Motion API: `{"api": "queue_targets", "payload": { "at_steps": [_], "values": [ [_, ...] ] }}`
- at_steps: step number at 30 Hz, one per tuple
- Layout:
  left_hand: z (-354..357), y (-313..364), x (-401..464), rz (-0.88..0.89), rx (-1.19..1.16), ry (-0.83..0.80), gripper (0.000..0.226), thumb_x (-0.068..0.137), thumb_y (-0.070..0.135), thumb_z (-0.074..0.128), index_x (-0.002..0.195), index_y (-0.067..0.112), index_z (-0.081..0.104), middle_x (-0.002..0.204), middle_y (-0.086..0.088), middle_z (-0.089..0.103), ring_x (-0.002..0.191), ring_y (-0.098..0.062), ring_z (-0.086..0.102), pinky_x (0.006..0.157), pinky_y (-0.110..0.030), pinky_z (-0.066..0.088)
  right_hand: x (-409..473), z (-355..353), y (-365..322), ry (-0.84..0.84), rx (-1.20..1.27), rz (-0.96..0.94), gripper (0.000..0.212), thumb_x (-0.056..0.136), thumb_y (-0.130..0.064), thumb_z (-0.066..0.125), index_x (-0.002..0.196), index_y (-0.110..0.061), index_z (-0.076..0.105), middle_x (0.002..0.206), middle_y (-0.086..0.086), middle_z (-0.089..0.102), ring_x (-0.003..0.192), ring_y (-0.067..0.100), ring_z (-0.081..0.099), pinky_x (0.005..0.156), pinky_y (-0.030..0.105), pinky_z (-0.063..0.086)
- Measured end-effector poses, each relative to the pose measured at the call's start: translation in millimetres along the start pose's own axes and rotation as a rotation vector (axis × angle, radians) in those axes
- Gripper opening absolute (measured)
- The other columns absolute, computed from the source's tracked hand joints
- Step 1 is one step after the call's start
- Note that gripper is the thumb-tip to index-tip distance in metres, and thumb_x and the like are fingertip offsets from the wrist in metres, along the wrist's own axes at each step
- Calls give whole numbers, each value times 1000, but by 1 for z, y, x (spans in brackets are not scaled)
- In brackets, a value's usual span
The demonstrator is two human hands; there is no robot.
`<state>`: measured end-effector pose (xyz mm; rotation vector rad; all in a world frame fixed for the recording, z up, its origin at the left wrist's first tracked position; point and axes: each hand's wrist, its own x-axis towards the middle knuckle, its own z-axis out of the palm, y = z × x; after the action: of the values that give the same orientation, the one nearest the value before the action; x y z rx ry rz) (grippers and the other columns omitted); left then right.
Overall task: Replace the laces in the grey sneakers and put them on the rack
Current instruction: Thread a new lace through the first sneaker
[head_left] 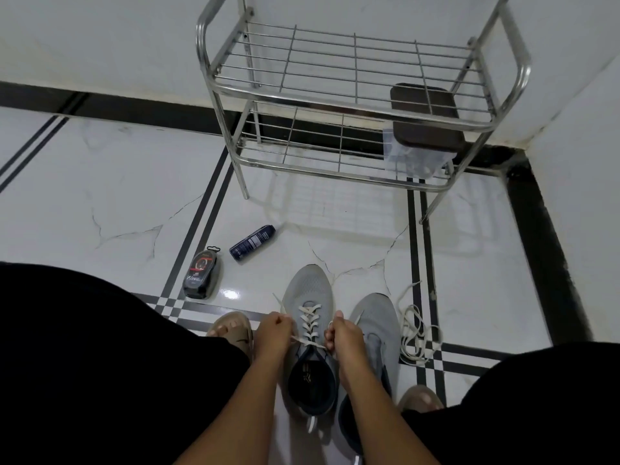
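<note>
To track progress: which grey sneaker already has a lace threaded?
The left sneaker, between both hands; the right sneaker beside it shows none.

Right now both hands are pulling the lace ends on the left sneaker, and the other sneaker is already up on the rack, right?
Not quite. The head view shows the other sneaker on the floor beside the left sneaker, not on the rack. Both hands, left hand and right hand, do hold lace ends.

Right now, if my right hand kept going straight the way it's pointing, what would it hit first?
Probably nothing soon: the right hand points past the laced sneaker's toe over bare floor towards the rack. Depth is unclear.
</note>
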<state>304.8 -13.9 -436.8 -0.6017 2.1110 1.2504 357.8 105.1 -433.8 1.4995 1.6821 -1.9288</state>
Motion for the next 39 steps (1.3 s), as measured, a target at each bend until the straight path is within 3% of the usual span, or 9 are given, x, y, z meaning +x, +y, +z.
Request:
{"api": "queue_targets", "payload": {
  "at_steps": [2, 5, 7, 13, 17, 20, 25, 32, 39],
  "values": [
    [-2, -5, -7, 29, 459, 206, 25, 89, 22, 53, 109, 10, 58, 116, -10, 59, 106, -30, 58, 87, -37, 48, -1, -2, -1, -22, -27, 0, 45, 104, -30, 37, 63, -13, 47, 56, 2, 48, 43, 12, 37, 39, 20, 30],
    [1, -12, -21, 265, 774, 356, 44, 90, 25, 52, 132, 18, 42, 137, -9, 45, 125, -29, 44, 102, -42, 36, -3, -1, -3, -37, -32, 2, 45, 103, -31, 37, 64, -13, 47, 56, 2, 49, 43, 12, 38, 38, 19, 30],
    [8, -16, -25, 428, 914, 228, 31, 89, 28, 49, 120, 26, 49, 127, 0, 55, 121, -23, 49, 109, -46, 30, -4, -1, -4, -38, -23, 7, 45, 103, -30, 38, 63, -14, 47, 55, 2, 49, 42, 12, 38, 39, 20, 29],
    [-4, -8, -31, 318, 1036, -56, 23, 92, 35, 42, 108, 24, 55, 114, 0, 63, 119, -25, 49, 115, -51, 14, -4, -1, -1, -43, -17, 28, 43, 103, -29, 38, 64, -13, 48, 56, 3, 50, 43, 13, 38, 42, 22, 30],
    [-8, 7, -23, 257, 609, -195, 17, 86, 28, 48, 75, 18, 57, 87, -2, 62, 89, -23, 57, 84, -33, 46, -2, -3, 1, -31, 24, 54, 43, 103, -28, 38, 64, -12, 47, 56, 4, 49, 44, 15, 37, 44, 23, 31],
    [-2, 18, -33, 66, 0, -222, 20, 86, 21, 49, 71, 12, 57, 69, 0, 56, 61, -15, 52, 54, -24, 42, -1, -1, 2, -20, 14, 61, 43, 103, -28, 37, 65, -12, 49, 54, 4, 50, 43, 15, 38, 45, 24, 32],
    [9, 12, -33, -248, -777, -225, 36, 92, 10, 34, 56, 15, 30, 38, 1, 33, 31, -13, 32, 42, -21, 30, -4, -3, 0, -13, 2, 70, 42, 103, -28, 36, 67, -12, 47, 53, 2, 46, 43, 14, 36, 41, 21, 31],
    [14, 0, -15, -171, -650, -238, 33, 93, 4, 30, 62, 12, 37, 45, 0, 34, 33, -10, 30, 36, -18, 30, -2, -1, 5, -23, -20, 55, 43, 104, -28, 35, 67, -12, 50, 54, 1, 47, 45, 13, 38, 45, 23, 33],
    [4, -19, -11, 11, -405, -400, 25, 100, 12, 46, 100, 12, 71, 75, -3, 61, 62, -11, 51, 63, -26, 41, -9, -3, 10, -148, 131, -3, 27, 100, -12, 44, 82, -5, 62, 66, 8, 56, 56, 15, 51, 54, 21, 50]
  ]
}}
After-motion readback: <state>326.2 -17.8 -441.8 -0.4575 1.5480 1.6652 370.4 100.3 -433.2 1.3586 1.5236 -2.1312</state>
